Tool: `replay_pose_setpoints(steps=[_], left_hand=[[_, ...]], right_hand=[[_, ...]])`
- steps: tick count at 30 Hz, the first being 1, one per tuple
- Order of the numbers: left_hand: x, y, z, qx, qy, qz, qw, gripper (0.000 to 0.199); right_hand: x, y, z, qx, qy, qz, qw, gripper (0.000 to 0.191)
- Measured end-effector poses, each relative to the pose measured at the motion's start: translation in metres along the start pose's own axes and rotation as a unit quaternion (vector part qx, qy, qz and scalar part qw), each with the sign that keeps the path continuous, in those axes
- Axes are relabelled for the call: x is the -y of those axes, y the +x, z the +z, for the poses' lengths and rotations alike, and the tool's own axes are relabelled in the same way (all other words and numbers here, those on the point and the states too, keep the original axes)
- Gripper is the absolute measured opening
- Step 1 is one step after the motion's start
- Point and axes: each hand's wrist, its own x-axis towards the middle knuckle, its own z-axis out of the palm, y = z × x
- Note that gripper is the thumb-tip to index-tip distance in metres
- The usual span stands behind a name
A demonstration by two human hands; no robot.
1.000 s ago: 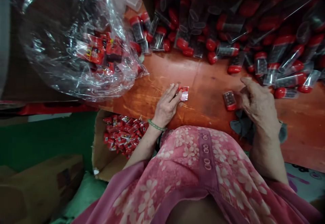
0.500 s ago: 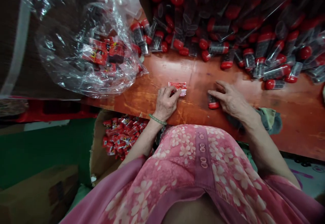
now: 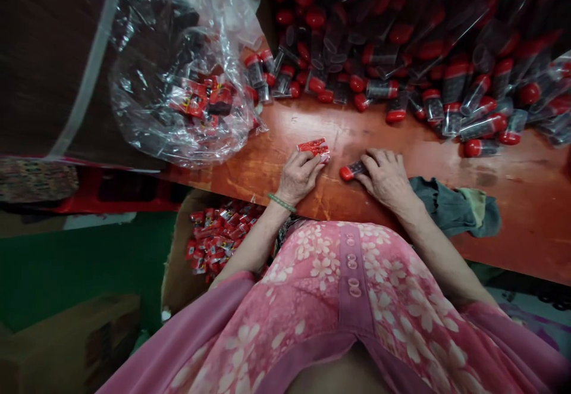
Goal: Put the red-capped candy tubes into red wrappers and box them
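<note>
Your right hand has slid left, turning the red-capped tube sideways.
Its curled fingers cover the tube on the worktop. Your left hand pinches a red packet just beside it. More tubes lie heaped ahead, a plastic bag left, a cardboard box below.

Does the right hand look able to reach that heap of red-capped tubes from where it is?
Probably yes: only orange tabletop lies between the right hand and the heap of red-capped tubes.
</note>
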Motion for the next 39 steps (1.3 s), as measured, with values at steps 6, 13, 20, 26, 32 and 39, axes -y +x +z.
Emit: replay_pose_setpoints(steps=[6,13,20,26,32,39], left_hand=[[-0.003,0.001,-0.005,0.022,-0.037,-0.029,0.999,0.035],[-0.003,0.004,-0.008,-0.032,-0.081,-0.065,0.994,0.025],[-0.010,0.002,-0.008,-0.014,-0.070,-0.032,0.997,0.022],[-0.013,-0.003,-0.012,0.016,-0.092,-0.013,0.996,0.018],[-0.019,-0.007,-0.023,0.049,-0.120,-0.049,0.990,0.023],[-0.026,0.006,-0.046,-0.010,-0.200,-0.149,0.968,0.016]], right_hand=[[-0.004,-0.003,0.014,-0.045,0.068,0.003,0.997,0.035],[0.001,-0.005,0.015,-0.128,0.305,0.055,0.942,0.033],[0.011,-0.007,0.012,-0.130,0.373,0.092,0.914,0.024],[0.027,0.016,0.007,-0.061,0.214,0.062,0.973,0.031],[0.035,0.030,0.005,-0.004,0.129,0.054,0.990,0.035],[0.030,0.025,0.002,-0.067,0.351,0.089,0.930,0.022]])
